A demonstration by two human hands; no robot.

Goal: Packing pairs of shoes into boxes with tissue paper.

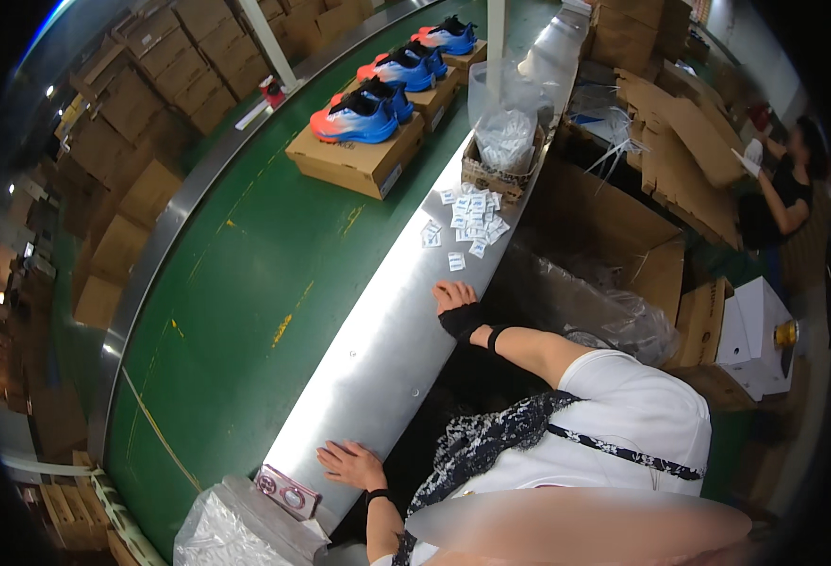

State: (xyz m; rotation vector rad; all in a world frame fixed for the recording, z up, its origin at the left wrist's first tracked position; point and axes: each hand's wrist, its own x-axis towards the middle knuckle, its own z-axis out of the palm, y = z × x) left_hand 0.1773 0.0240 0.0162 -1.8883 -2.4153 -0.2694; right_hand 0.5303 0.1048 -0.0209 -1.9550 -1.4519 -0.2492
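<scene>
My left hand (351, 464) lies flat on the metal ledge (378, 349), fingers spread and holding nothing. Close beside it are a small patterned box (288, 492) and a clear plastic bag (236, 528). Farther up the ledge, my right hand (454, 298), with a black wrist wrap, rests on the metal with its fingers apart and nothing in them. Just beyond those fingers is a loose scatter of small white sachets (472, 215). Behind the sachets stands an open carton (498, 179) with a plastic bag of more sachets (507, 141) inside.
On the green conveyor belt (236, 283), blue-and-orange sneakers (359, 118) sit atop brown shoeboxes (354, 165). Stacked cartons (175, 57) line the far left. To the right are a large open carton (614, 208), flattened cardboard (689, 141) and another person (783, 193).
</scene>
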